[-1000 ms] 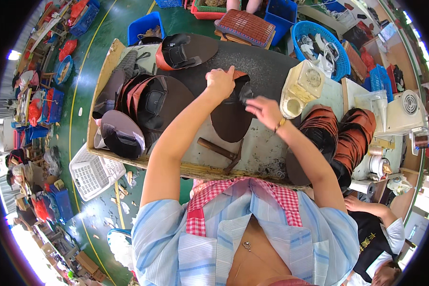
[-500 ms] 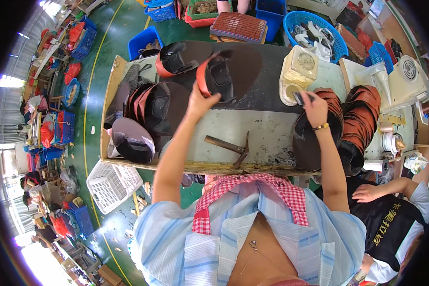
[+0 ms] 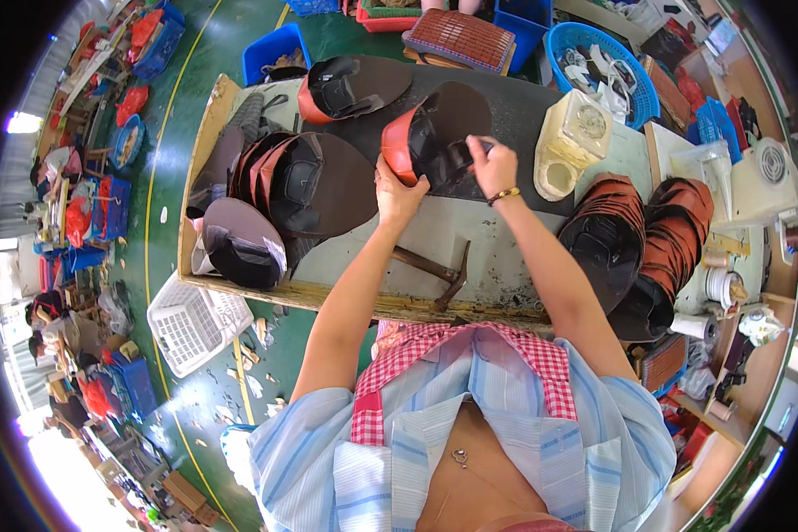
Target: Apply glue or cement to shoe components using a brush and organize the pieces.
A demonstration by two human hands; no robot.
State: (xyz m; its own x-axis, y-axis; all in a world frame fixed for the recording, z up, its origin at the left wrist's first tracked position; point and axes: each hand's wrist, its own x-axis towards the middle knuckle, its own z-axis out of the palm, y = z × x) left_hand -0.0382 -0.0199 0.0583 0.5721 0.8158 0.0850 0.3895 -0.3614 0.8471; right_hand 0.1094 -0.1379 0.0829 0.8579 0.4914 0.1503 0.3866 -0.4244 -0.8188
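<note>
An orange-red piece with a black inside and a wide dark brown flap, which looks like a shoe upper (image 3: 461, 111), is held up over the middle of the bench. My left hand (image 3: 399, 191) grips its orange-red edge, thumb on the near side. Against its black inside, my right hand (image 3: 495, 167) holds a small dark brush (image 3: 457, 160), mostly hidden by fingers and the dark lining. Right of that stands a glue-crusted cream pot (image 3: 556, 176). A hammer (image 3: 443, 270) lies near the bench's front edge.
Similar uppers (image 3: 328, 186) pile up at the left, and one (image 3: 363, 84) lies behind. Nested stacks (image 3: 678, 230) stand at the right beside thread spools (image 3: 723, 285). A blue basket (image 3: 643, 97) sits beyond the bench; a white crate (image 3: 186, 328) is on the floor.
My right hand has moved left with the brush, from the pot's cup to the upper. My left hand and the upper have shifted slightly right in view. The person at lower right no longer shows.
</note>
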